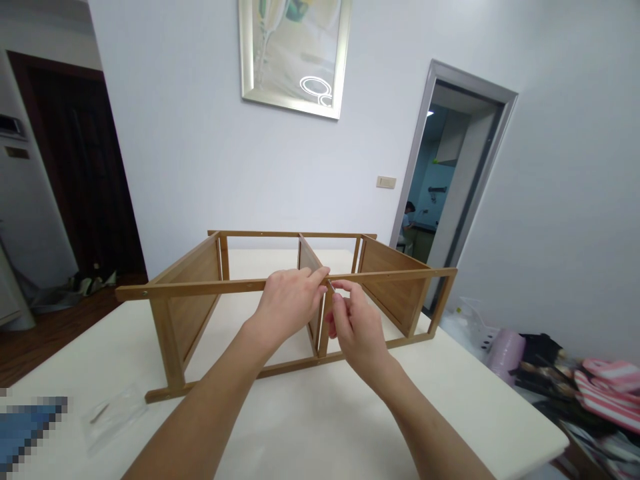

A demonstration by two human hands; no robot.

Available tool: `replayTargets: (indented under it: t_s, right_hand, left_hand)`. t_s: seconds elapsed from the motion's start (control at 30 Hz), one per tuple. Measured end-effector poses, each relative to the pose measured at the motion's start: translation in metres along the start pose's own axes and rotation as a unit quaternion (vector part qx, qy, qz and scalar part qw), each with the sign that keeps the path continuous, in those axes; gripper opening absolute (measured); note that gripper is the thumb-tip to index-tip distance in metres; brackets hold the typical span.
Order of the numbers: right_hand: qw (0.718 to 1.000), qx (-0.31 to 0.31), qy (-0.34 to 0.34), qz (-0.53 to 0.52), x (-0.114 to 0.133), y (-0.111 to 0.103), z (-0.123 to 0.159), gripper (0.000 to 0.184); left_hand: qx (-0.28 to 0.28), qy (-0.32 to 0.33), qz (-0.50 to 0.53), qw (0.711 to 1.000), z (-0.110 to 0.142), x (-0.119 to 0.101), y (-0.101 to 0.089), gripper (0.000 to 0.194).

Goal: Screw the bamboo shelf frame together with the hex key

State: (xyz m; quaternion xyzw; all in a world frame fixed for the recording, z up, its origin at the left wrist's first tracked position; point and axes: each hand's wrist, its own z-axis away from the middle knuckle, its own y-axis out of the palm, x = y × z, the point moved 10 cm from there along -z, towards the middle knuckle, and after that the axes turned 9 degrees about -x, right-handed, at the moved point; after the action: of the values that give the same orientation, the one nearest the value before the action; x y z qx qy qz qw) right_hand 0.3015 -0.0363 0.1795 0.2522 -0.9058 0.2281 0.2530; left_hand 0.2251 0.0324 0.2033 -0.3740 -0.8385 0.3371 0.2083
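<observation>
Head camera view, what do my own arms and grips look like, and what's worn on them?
Your left grip and right grip are bare hands: no gloves, and no rings that I can see. The left forearm and right forearm are bare too, with no sleeve, watch or bracelet in view.

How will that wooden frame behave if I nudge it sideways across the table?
The wooden frame will probably move as one stiff piece, since panels join its rails. It seems unlikely to tip, resting low and broad on the white table. It may slide, as that surface looks smooth.
</observation>
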Motion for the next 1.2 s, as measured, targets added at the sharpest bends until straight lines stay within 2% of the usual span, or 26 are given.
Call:
replayTargets:
  t_s: [0.07,0.13,0.23,0.43,0.6,0.7,0.8,0.9,1.0,1.1,1.2]
  right_hand:
    - [0.988,0.037,0.100,-0.116,-0.011,0.011,0.002,0.026]
    - [0.958,0.058,0.163,-0.227,-0.016,0.019,0.006,0.029]
    - [0.930,0.064,0.173,-0.318,-0.019,0.021,0.008,0.029]
    - [0.957,0.054,0.052,-0.281,-0.022,0.004,0.002,0.023]
    - [0.982,0.034,-0.115,-0.145,-0.007,-0.009,-0.003,0.020]
    - [0.975,-0.008,-0.216,-0.058,0.007,-0.016,0.000,0.023]
    - [0.960,-0.028,-0.279,-0.008,0.016,-0.016,0.004,0.025]
    - [0.948,-0.036,-0.315,0.024,0.019,-0.013,0.006,0.023]
    - [0.940,-0.050,-0.331,0.065,0.021,-0.008,0.005,0.014]
    - [0.941,-0.091,-0.316,0.085,0.021,-0.010,0.002,0.010]
    - [0.941,-0.139,-0.295,0.087,0.021,-0.016,0.003,0.017]
  left_hand:
    - [0.003,0.000,-0.003,1.000,0.000,0.000,0.001,0.033]
    - [0.003,0.002,-0.011,1.000,0.000,0.001,0.003,0.035]
    - [-0.001,0.008,-0.017,1.000,0.000,0.001,0.003,0.035]
    - [-0.009,0.017,-0.010,1.000,0.000,-0.001,0.000,0.035]
    - [-0.009,-0.005,0.012,1.000,0.001,0.005,-0.004,0.034]
    - [-0.011,-0.011,0.017,1.000,0.002,0.009,-0.011,0.030]
    - [0.000,-0.025,-0.009,1.000,0.004,0.017,-0.019,0.037]
    - [0.032,-0.070,0.000,0.997,0.007,0.032,-0.020,0.043]
    - [0.050,-0.075,0.033,0.995,0.008,0.038,-0.018,0.044]
    - [0.051,-0.071,0.038,0.995,0.007,0.040,-0.016,0.044]
    - [0.053,-0.072,0.034,0.995,0.007,0.040,-0.014,0.043]
